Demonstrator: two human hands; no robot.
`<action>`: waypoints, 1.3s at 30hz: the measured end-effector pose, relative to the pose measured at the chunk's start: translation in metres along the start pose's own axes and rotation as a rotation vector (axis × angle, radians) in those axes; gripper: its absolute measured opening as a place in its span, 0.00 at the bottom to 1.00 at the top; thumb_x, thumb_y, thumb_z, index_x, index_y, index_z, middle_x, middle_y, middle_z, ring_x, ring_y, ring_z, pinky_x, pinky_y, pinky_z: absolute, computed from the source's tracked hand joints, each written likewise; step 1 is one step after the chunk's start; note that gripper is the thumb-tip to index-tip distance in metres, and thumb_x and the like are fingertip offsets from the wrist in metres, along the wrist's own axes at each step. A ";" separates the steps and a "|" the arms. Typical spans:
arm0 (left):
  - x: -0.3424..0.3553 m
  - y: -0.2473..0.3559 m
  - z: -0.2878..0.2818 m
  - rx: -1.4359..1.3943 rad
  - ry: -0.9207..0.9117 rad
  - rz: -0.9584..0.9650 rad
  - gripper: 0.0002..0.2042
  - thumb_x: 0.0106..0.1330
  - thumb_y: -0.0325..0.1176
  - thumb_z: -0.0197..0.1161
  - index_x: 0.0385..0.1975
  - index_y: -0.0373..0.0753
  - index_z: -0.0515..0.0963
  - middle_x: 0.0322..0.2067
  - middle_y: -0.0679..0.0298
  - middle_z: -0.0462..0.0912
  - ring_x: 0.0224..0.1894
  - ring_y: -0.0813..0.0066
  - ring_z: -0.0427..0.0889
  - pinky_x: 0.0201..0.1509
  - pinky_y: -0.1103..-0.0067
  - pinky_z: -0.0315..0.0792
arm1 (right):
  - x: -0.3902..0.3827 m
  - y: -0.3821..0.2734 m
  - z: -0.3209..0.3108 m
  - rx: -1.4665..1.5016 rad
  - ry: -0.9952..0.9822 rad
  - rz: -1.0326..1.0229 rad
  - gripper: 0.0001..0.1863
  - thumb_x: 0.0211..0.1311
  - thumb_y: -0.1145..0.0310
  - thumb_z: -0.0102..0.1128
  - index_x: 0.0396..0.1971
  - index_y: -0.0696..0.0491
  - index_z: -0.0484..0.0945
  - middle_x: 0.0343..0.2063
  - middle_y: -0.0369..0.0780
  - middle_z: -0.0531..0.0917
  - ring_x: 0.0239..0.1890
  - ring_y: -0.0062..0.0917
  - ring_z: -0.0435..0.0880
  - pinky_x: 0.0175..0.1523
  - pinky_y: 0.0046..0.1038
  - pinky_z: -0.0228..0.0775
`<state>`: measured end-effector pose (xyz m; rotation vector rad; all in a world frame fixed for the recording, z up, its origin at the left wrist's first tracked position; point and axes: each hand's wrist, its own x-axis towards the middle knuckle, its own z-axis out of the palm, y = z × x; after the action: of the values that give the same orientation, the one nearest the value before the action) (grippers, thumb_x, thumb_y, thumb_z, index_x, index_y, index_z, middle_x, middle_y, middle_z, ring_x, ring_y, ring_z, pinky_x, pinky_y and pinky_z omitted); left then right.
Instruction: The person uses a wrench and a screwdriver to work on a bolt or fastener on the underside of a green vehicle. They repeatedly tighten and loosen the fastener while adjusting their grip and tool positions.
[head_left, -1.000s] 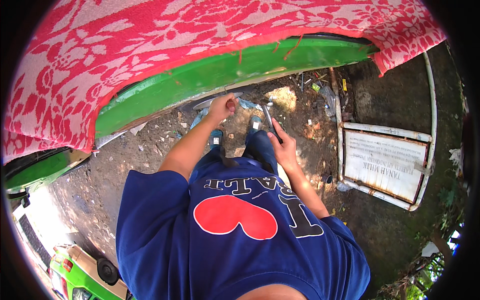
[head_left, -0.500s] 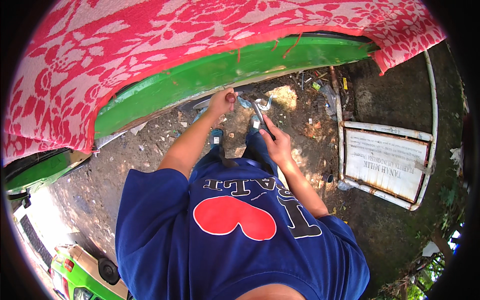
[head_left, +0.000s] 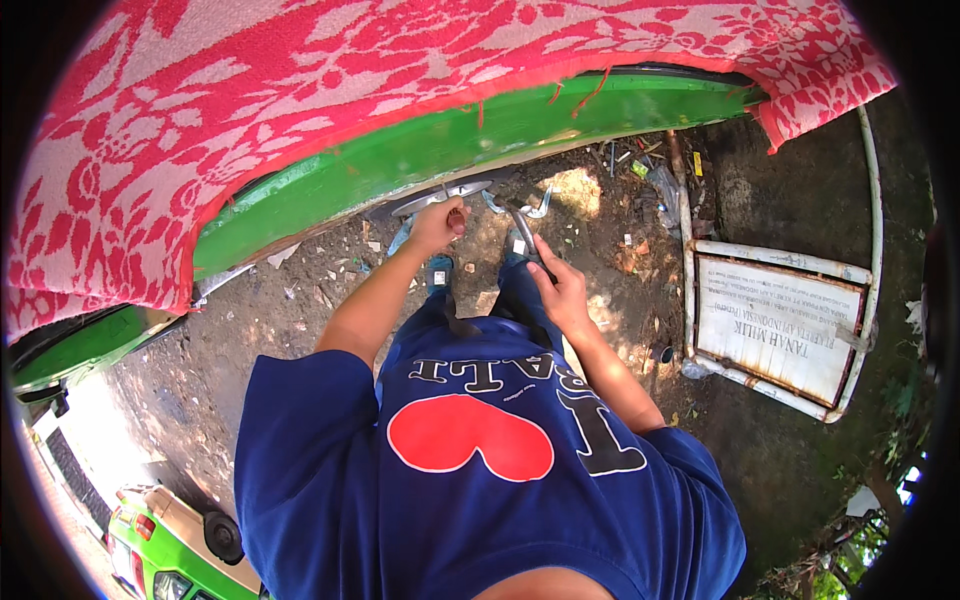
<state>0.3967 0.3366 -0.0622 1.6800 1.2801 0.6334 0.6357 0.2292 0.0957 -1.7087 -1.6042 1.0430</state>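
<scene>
A reddish-brown handle (head_left: 457,222) sits in the left hand (head_left: 433,229), near the lower edge of a green body panel (head_left: 400,160); its rounded butt shows beside the thumb side of the fist. The fingers are curled firmly around it, and the back of the hand faces mostly up. A grey metal disc (head_left: 468,189) lies just ahead of that fist, beside the panel; whether the tool touches it cannot be told.

The right hand (head_left: 565,298) grips the dark end of a metal tool (head_left: 527,236), with one finger seeming to stretch along the shaft. The shaft slants forward and to the left, its far end pointing towards the left fist but apart from it. This hand is nearer the body than the other.

The left arm swings out from the shoulder, its forearm running forward and inward. The right elbow is bent beside the blue shirt (head_left: 470,530), and that forearm also angles inward. Both hands are in front of the shoes (head_left: 440,272) or above them, over littered bare ground (head_left: 330,262). A red-and-pink patterned cloth (head_left: 300,70) drapes over the panel, and a framed white board (head_left: 770,335) is to the right.
</scene>
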 end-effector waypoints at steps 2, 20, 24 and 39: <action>0.009 0.002 0.001 -0.031 0.005 0.029 0.11 0.65 0.39 0.66 0.29 0.43 0.71 0.24 0.55 0.80 0.30 0.47 0.80 0.30 0.64 0.70 | 0.003 0.003 0.002 0.028 0.041 -0.033 0.24 0.65 0.72 0.63 0.62 0.53 0.75 0.47 0.54 0.83 0.49 0.39 0.86 0.52 0.31 0.74; 0.022 0.021 -0.008 0.042 -0.038 -0.005 0.10 0.67 0.39 0.63 0.27 0.43 0.72 0.17 0.64 0.79 0.21 0.67 0.81 0.27 0.71 0.70 | -0.017 0.000 0.004 0.082 0.085 0.073 0.25 0.66 0.70 0.62 0.63 0.55 0.73 0.55 0.52 0.80 0.60 0.37 0.80 0.61 0.30 0.70; 0.029 0.029 -0.011 0.053 -0.106 -0.035 0.08 0.64 0.35 0.63 0.28 0.43 0.72 0.15 0.65 0.79 0.21 0.67 0.81 0.26 0.71 0.69 | -0.016 0.002 0.007 0.123 0.100 0.093 0.25 0.66 0.70 0.62 0.62 0.56 0.74 0.55 0.52 0.80 0.60 0.36 0.79 0.62 0.29 0.69; 0.075 0.064 0.016 0.464 -0.196 -0.081 0.07 0.59 0.38 0.60 0.32 0.46 0.83 0.35 0.56 0.86 0.42 0.54 0.84 0.45 0.61 0.76 | -0.010 0.022 0.005 0.273 0.186 0.291 0.26 0.69 0.70 0.60 0.67 0.52 0.70 0.30 0.34 0.83 0.24 0.13 0.74 0.33 0.20 0.73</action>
<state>0.4651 0.3980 -0.0222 1.9918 1.4139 0.1181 0.6431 0.2162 0.0763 -1.8206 -1.0652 1.1428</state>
